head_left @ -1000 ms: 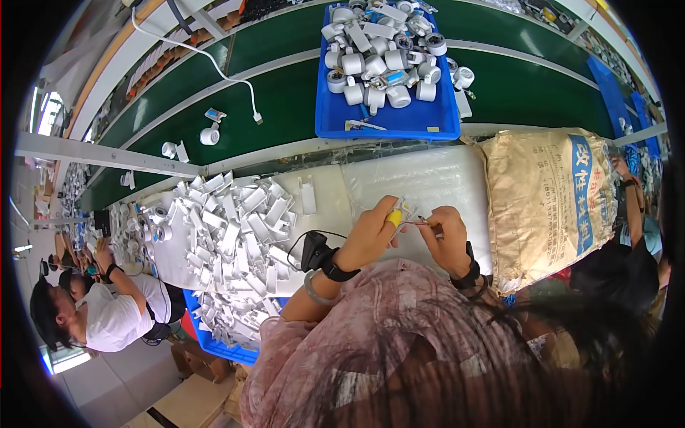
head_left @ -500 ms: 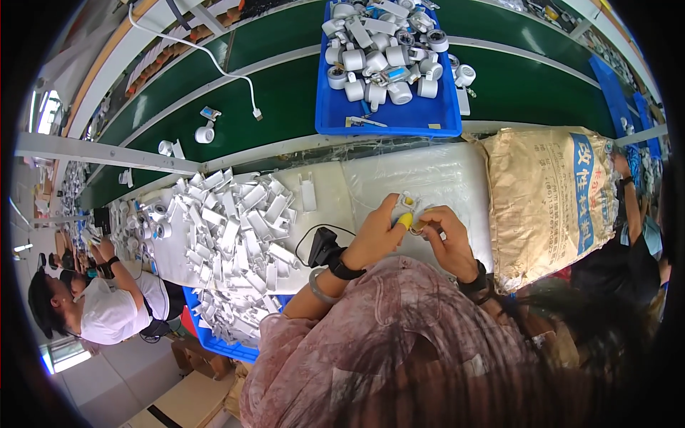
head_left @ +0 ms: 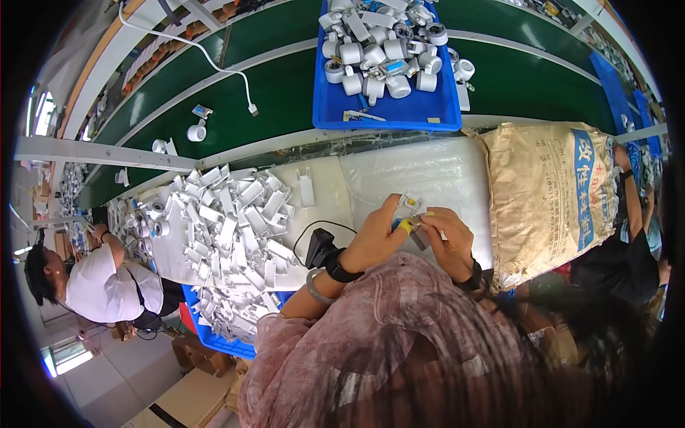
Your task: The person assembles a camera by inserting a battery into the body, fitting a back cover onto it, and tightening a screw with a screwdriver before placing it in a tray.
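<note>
– Green conveyor belt point(head_left: 275, 100) stretches along the far side, and nearer lies a pale surface point(head_left: 321, 207), partly under clear plastic point(head_left: 428, 167). What is biggest on this side?

– On the right, a bulky brown paper sack point(head_left: 531, 207). Up by the belt, a blue tray point(head_left: 329, 114) full of round white housings point(head_left: 398, 87). Towards the left, a heap of white channel-shaped pieces point(head_left: 228, 221)

– And the hands?

– Both are near the middle, almost meeting. The left hand point(head_left: 378, 232) is curled, thumb and finger pinching a small white part point(head_left: 409, 201). Something yellow point(head_left: 404, 226) shows at its tips; cover or tool, I can't tell. The right hand point(head_left: 449, 239) is bunched just beside it, tips drawn in, but whether they grip anything I cannot tell

– Where exactly is the part?

– Between the hands, just beyond their fingertips, above the plastic-covered stretch

– How would it handle?

– Light, I'd guess, and stiff, with a smooth shell that could slip. Any thin edges may be fragile, so I'd hold it by the outer sides, gently, off its yellowish middle
</note>
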`<control>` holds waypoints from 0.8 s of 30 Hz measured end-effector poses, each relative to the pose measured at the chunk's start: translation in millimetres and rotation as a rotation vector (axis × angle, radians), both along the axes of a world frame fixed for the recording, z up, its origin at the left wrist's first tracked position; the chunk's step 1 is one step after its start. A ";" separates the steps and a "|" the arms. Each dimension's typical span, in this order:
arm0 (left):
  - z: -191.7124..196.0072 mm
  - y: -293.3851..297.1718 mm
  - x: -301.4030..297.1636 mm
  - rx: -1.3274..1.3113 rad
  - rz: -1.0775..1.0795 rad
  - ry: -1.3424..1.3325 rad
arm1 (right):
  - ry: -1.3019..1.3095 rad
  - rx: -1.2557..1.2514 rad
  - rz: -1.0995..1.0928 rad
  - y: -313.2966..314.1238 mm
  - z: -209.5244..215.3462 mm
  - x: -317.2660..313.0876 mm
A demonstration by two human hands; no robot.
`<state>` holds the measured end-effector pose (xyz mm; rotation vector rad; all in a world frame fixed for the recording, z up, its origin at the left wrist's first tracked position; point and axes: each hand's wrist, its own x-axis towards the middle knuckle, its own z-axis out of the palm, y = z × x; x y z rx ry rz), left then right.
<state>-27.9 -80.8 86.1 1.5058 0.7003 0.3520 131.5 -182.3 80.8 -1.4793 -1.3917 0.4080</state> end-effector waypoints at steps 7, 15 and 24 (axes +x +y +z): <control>4.3 -5.7 1.4 0.043 -0.018 -0.051 | -0.016 0.045 -0.021 -1.6 -3.5 -5.3; 3.0 -9.4 2.6 0.088 -0.046 -0.053 | -0.165 0.155 -0.061 7.2 3.4 -3.3; 16.1 -8.0 2.3 0.166 -0.029 -0.055 | -0.210 0.135 -0.054 5.4 5.1 -4.6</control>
